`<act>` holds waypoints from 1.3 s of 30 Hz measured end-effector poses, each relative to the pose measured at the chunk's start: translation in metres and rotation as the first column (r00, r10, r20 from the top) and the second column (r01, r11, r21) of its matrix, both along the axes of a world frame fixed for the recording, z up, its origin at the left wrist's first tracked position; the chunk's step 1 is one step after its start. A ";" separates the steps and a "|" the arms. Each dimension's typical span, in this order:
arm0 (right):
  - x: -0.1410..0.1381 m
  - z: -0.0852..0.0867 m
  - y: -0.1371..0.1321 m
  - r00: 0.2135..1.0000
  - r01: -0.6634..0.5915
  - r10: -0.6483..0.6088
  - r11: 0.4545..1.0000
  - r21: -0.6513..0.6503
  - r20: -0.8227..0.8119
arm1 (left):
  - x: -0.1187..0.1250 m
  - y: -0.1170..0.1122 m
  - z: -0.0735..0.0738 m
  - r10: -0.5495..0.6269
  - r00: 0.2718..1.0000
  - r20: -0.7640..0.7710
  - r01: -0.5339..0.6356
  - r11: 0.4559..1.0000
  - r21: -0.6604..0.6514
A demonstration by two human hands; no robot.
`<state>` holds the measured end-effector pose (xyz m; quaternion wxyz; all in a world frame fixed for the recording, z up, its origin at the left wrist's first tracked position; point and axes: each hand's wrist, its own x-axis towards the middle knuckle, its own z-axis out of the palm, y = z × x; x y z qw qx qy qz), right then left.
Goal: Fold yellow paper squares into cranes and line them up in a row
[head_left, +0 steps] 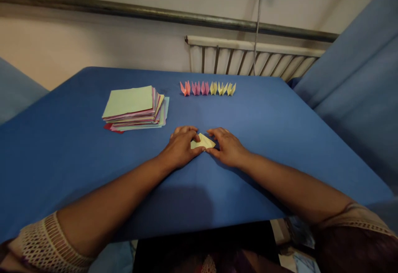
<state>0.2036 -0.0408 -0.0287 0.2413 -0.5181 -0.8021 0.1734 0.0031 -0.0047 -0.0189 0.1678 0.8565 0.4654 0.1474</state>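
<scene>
A small piece of folded pale yellow paper (205, 141) lies on the blue table in front of me, with a peak at its far side and a point at its right. My left hand (183, 145) covers its left part and pins it between bent fingers and thumb. At the right corner of the paper is my right hand (228, 145). Its thumb tip reaches the near edge close to my left thumb, while the curved fingers stay apart from the thumb, with table surface showing between.
A tall stack of coloured paper sheets (129, 103) stands at the left. Along the far side, several small folded paper figures (222, 89) in pink, purple and yellow form a row on the blue-covered table (264, 119). Behind are a radiator (242, 55) and a wall pipe (139, 12).
</scene>
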 end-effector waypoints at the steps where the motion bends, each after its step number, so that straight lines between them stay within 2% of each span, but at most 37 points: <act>1: 0.000 0.000 0.001 1.000 -0.003 0.003 1.000 -0.006 -0.009 | 0.000 0.001 0.000 -0.013 1.000 0.004 0.013 1.000 -0.006; 7: -0.002 0.001 0.002 1.000 -0.003 0.002 0.999 -0.047 -0.027 | -0.004 0.010 0.000 0.081 0.995 -0.054 -0.078 0.995 0.058; 11: -0.004 -0.001 0.004 0.998 0.053 -0.055 0.996 -0.075 -0.025 | -0.007 0.021 -0.002 0.046 0.997 -0.069 -0.042 0.997 0.058; 15: -0.002 -0.005 0.008 0.986 0.165 -0.166 0.985 -0.051 -0.012 | -0.005 0.032 0.000 -0.003 0.992 -0.125 0.026 0.984 0.178; 17: 0.000 -0.007 0.011 0.982 0.185 -0.186 0.981 -0.059 -0.018 | -0.003 0.036 0.001 0.010 0.986 -0.167 0.024 0.979 0.203; 22: 0.000 -0.008 0.020 0.984 0.156 -0.161 0.985 -0.074 -0.071 | 0.003 0.034 -0.003 0.171 0.983 -0.066 -0.162 0.980 0.119; 25: -0.002 -0.010 0.025 0.975 0.187 -0.194 0.980 -0.070 -0.109 | 0.004 0.032 -0.005 0.156 0.987 -0.029 -0.153 0.985 0.073; 30: -0.005 -0.010 0.028 0.961 0.232 -0.243 0.968 -0.093 -0.135 | 0.006 0.033 -0.004 0.063 0.996 0.065 -0.065 0.997 0.035; 34: -0.008 -0.004 0.039 0.952 0.244 -0.269 0.955 -0.172 -0.145 | 0.005 0.035 -0.005 0.061 0.997 0.054 -0.065 0.995 0.075; 37: -0.014 0.002 0.058 0.947 0.274 -0.313 0.906 -0.323 -0.074 | 0.001 0.037 -0.005 0.077 0.997 0.008 -0.077 0.991 0.106; 39: -0.018 0.005 0.071 0.951 0.268 -0.306 0.891 -0.366 -0.048 | -0.002 0.037 -0.004 0.074 0.997 -0.009 -0.072 0.992 0.105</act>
